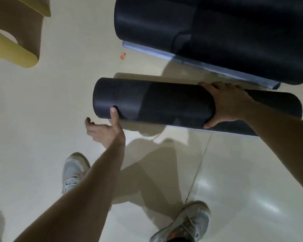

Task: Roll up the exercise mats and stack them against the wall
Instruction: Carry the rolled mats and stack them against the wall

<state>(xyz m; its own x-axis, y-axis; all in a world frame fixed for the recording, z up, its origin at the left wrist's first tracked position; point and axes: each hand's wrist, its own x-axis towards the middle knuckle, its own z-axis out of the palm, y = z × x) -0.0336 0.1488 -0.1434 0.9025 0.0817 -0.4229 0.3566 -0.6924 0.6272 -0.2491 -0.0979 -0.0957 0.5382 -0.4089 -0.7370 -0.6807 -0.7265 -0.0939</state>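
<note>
Where the rolled mat lies: the dark rolled mat (156, 102) runs crosswise in mid view, between both hands, with its shadow on the floor (42, 119) around it.
Right hand: the right hand (229, 103) clasps the roll towards its right end, fingers wrapped over the far side and thumb hooked under the near side.
Left hand: the left hand (103, 131) sits just below the roll's left end, palm up and fingers loose, grasping nothing; only its straight thumb (114, 114) touches the roll's near edge.
Loose end: a flap of the mat hangs under the roll beside the right hand.
Other rolls: larger dark rolls (217, 32) lie beyond, on a grey mat (191, 62), near the held roll but apart from it.
Far left: a yellow mat (12, 53) curls, well apart.
Feet: two pale shoes (187, 222) stand below.
</note>
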